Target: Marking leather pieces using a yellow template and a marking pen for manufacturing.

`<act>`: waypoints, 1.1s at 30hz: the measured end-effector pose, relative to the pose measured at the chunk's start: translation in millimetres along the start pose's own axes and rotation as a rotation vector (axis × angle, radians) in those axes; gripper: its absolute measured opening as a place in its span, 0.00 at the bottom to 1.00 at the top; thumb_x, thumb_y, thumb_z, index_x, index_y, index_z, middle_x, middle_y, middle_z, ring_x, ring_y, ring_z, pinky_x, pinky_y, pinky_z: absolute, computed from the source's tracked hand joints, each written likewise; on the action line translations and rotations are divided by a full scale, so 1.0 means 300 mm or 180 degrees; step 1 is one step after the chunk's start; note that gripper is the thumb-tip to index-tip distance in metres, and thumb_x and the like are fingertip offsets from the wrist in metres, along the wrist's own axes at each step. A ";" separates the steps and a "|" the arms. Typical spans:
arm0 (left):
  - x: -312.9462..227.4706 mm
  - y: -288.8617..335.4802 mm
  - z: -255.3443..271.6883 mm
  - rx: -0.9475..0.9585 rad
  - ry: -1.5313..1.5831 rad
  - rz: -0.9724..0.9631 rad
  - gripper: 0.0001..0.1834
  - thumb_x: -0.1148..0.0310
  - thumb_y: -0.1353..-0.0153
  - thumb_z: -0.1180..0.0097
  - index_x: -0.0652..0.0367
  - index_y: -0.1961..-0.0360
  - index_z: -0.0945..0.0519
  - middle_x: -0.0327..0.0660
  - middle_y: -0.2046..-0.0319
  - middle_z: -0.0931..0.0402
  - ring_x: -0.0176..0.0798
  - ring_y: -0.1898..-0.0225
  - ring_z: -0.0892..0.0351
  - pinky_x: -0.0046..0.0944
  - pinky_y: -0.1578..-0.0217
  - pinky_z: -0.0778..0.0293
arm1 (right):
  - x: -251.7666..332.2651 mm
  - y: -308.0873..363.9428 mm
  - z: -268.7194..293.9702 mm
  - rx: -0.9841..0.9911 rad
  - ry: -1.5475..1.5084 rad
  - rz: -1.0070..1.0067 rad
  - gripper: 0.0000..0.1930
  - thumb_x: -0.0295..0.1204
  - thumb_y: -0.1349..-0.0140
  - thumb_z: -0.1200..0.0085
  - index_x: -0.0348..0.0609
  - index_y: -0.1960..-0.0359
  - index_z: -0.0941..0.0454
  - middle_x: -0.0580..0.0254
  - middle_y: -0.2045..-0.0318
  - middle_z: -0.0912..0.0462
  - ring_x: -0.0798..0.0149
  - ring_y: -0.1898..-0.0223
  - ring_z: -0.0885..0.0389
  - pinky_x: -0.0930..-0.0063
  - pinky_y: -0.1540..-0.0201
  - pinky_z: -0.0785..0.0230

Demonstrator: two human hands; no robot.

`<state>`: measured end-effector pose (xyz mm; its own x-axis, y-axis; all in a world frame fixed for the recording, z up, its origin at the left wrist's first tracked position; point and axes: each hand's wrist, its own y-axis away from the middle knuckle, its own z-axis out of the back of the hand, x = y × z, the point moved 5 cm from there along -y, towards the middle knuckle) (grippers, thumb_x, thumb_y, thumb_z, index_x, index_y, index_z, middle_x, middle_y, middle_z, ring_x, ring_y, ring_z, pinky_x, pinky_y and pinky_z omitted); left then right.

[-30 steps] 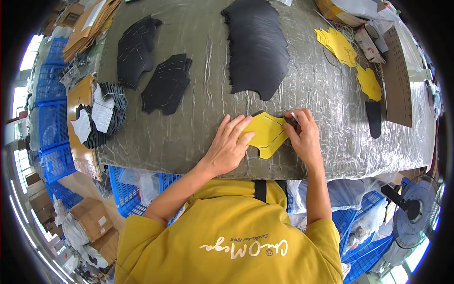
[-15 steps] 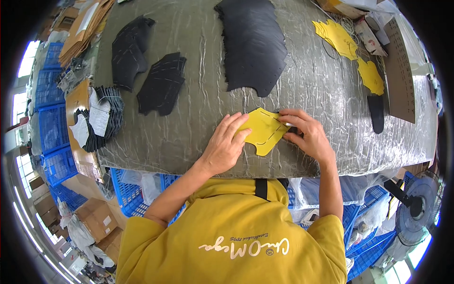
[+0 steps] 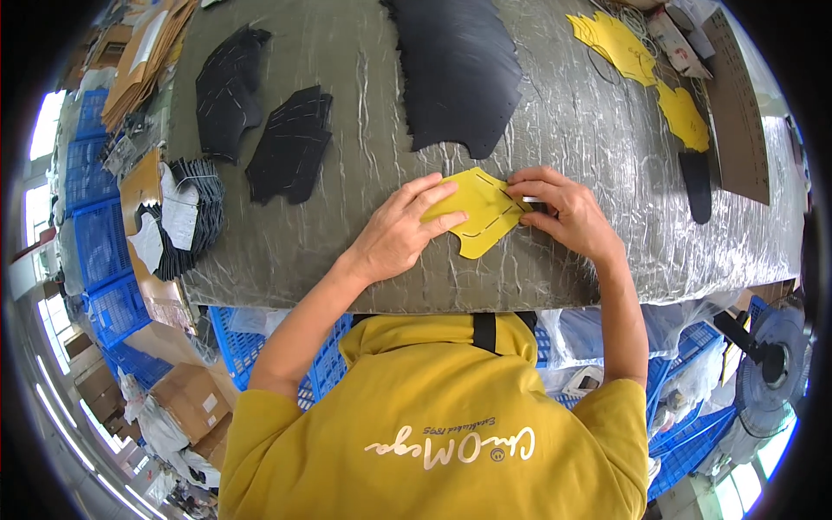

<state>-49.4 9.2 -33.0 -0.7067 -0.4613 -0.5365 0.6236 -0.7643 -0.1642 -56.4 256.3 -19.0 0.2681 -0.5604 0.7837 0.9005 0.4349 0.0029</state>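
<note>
A yellow template (image 3: 475,208) with dashed slots and an irregular outline lies flat near the front of the table. My left hand (image 3: 394,232) rests on its left side, fingers spread and thumb apart, pressing it down. At the right edge of the template, my right hand (image 3: 574,217) pinches a slim pen-like tool (image 3: 536,202), with a pale part and a dark part showing between the fingers. Its tip is hard to make out. Whether anything lies under the template is hidden. Beyond it is a long overlapping stack of black cut pieces (image 3: 459,78).
Two smaller groups of black pieces (image 3: 227,95) lie at left, near a bundle of black and grey pieces (image 3: 195,204). Yellow templates (image 3: 620,52) and an upright cardboard sheet (image 3: 737,113) are at right. Blue crates (image 3: 95,234) and a fan (image 3: 767,355) flank the table.
The whole view has shifted slightly, so the table and the hands appear higher. Both hands stay on the template, the left with its fingers spread, the right still pinching the tool.
</note>
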 end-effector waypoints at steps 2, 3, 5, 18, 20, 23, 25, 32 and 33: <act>0.002 0.002 -0.004 0.0006 -0.0004 0.0001 0.26 0.80 0.42 0.42 0.45 0.43 0.17 0.43 0.34 0.30 0.53 0.31 0.35 0.51 0.33 0.30 | 0.001 -0.004 -0.002 0.0140 -0.0015 -0.0079 0.20 0.22 0.48 0.33 0.44 0.50 0.16 0.65 0.46 0.17 0.53 0.50 0.15 0.63 0.50 0.20; 0.003 0.002 -0.004 0.0000 -0.0011 -0.0017 0.26 0.79 0.42 0.42 0.44 0.42 0.17 0.42 0.34 0.30 0.53 0.31 0.34 0.51 0.33 0.30 | -0.001 -0.003 -0.002 0.0133 -0.0019 -0.0088 0.20 0.22 0.48 0.33 0.44 0.50 0.16 0.65 0.46 0.17 0.53 0.50 0.15 0.63 0.50 0.20; 0.006 0.000 -0.004 0.0002 -0.0018 -0.0036 0.27 0.79 0.42 0.42 0.43 0.42 0.17 0.42 0.34 0.31 0.52 0.31 0.34 0.51 0.33 0.30 | -0.001 0.000 0.000 0.0078 -0.0009 -0.0013 0.20 0.22 0.48 0.33 0.44 0.50 0.16 0.66 0.47 0.17 0.54 0.51 0.15 0.62 0.50 0.20; -0.200 -0.007 -0.069 0.0129 -0.1380 0.0092 0.27 0.73 0.42 0.45 0.77 0.42 0.25 0.57 0.39 0.28 0.56 0.36 0.30 0.46 0.38 0.27 | 0.012 -0.002 -0.006 0.0080 0.0117 0.0025 0.19 0.23 0.47 0.34 0.45 0.51 0.16 0.66 0.46 0.18 0.54 0.50 0.15 0.62 0.50 0.21; -0.217 -0.010 -0.079 0.0174 -0.1597 0.0300 0.27 0.73 0.41 0.46 0.74 0.40 0.25 0.58 0.38 0.29 0.58 0.35 0.31 0.44 0.40 0.24 | 0.014 -0.003 -0.005 0.0084 0.0190 -0.0091 0.20 0.22 0.47 0.34 0.46 0.51 0.16 0.66 0.45 0.18 0.54 0.51 0.15 0.63 0.51 0.20; -0.220 -0.005 -0.085 0.0065 -0.1443 0.0418 0.28 0.73 0.40 0.46 0.69 0.37 0.25 0.58 0.38 0.29 0.60 0.35 0.31 0.45 0.39 0.24 | 0.017 -0.005 -0.004 0.0174 0.0132 -0.0265 0.20 0.22 0.48 0.34 0.47 0.50 0.16 0.67 0.46 0.17 0.55 0.51 0.15 0.63 0.52 0.20; -0.218 -0.004 -0.081 0.0054 -0.1424 0.0437 0.29 0.73 0.41 0.45 0.66 0.36 0.25 0.57 0.38 0.29 0.59 0.36 0.31 0.43 0.40 0.23 | 0.037 -0.012 0.000 0.0187 0.0152 -0.0254 0.18 0.22 0.46 0.34 0.45 0.51 0.16 0.65 0.47 0.17 0.54 0.52 0.15 0.63 0.52 0.20; -0.197 -0.007 -0.080 -0.0151 -0.1181 0.0544 0.27 0.72 0.42 0.43 0.65 0.39 0.23 0.54 0.39 0.28 0.54 0.37 0.30 0.38 0.45 0.19 | 0.133 -0.081 0.047 -0.1087 0.0941 0.0393 0.05 0.24 0.35 0.40 0.41 0.60 0.14 0.57 0.55 0.18 0.54 0.65 0.21 0.63 0.58 0.29; -0.199 -0.007 -0.080 -0.0201 -0.1212 0.0526 0.26 0.72 0.42 0.43 0.64 0.40 0.23 0.53 0.39 0.27 0.54 0.37 0.29 0.37 0.46 0.19 | 0.160 -0.086 0.044 -0.1230 0.0795 0.0242 0.05 0.27 0.34 0.40 0.43 0.61 0.14 0.59 0.61 0.17 0.56 0.67 0.24 0.64 0.57 0.32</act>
<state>-0.5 49.2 -20.4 -0.6612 -0.7180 -0.2175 0.7497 -0.6425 -0.1585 -71.2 227.5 26.9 0.3698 -0.7102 0.5990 0.9240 0.2133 -0.3175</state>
